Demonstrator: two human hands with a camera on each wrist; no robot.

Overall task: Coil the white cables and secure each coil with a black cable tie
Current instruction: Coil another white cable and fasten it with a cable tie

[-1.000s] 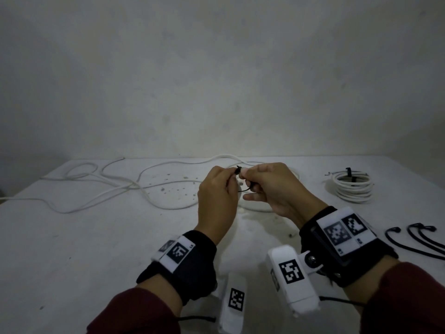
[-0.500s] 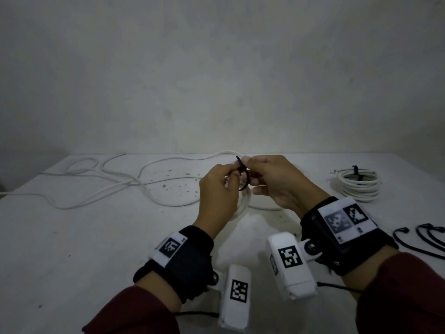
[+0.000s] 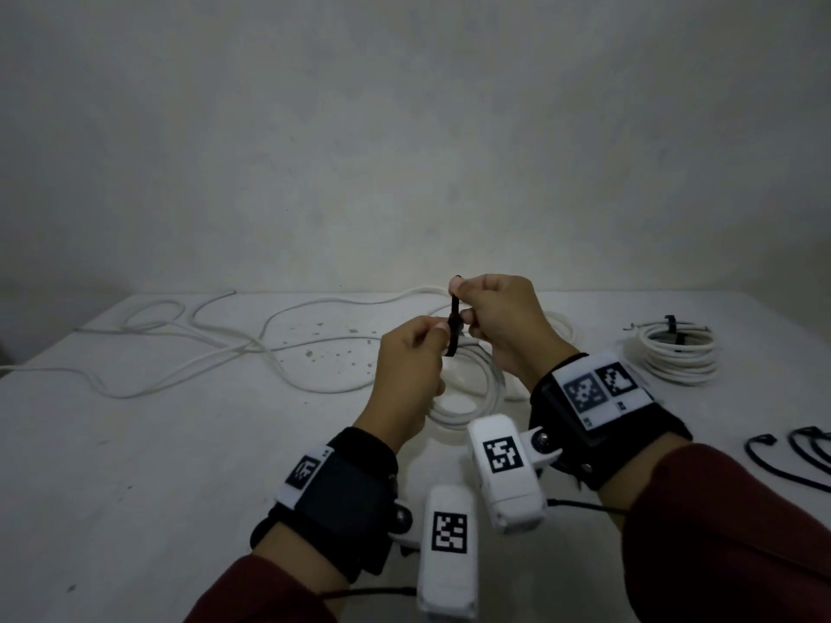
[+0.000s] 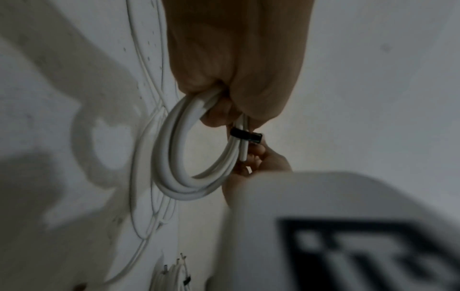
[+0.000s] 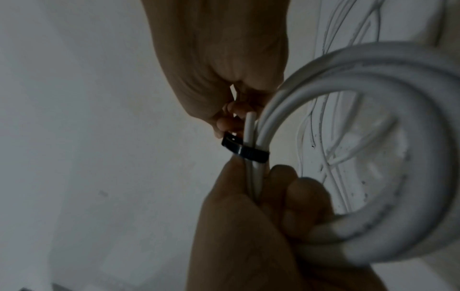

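Both hands hide much of the coil [image 3: 467, 397], held above the desk [image 3: 135, 442]. Left hand [image 3: 407, 375] grips its strands; right hand [image 3: 499, 326] fingers pinch the tie [image 3: 453, 328] around them. The tie's tail now stands taller than before.

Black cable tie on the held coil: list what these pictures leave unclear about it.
- Black plastic cable tie: tail length hidden inside the right hand, head view.
- Lock fully tight: too blurred, both wrist views.
- Left hand grip on white cable coil: fingertips hidden, head view.
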